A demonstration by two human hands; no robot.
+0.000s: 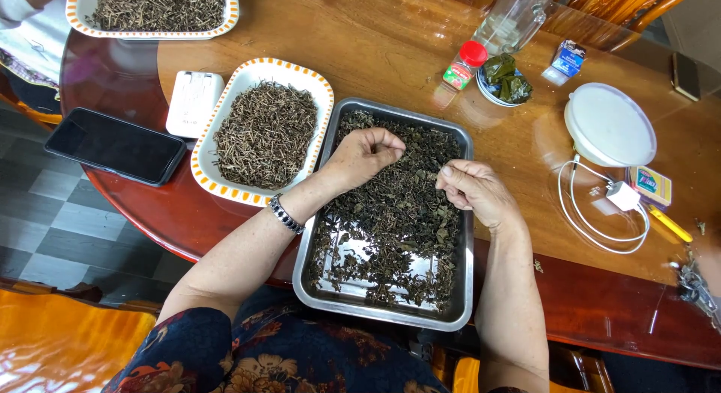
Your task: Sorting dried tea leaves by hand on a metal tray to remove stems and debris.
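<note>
Two bare forearms are reaching in from the near edge over a rectangular steel tray (460, 235) lying on the glossy reddish wooden bench (360, 40). The left hand (364, 154), wearing a metal wristband (286, 213), is curling its fingers together, pinching dark dried leaves (390, 220) heaped in the tray. The right hand (472, 188) is hovering just beside it, fingertips pressed together on a small bit. An orange-rimmed white dish of brown twigs (263, 134) is touching the tray's left side.
</note>
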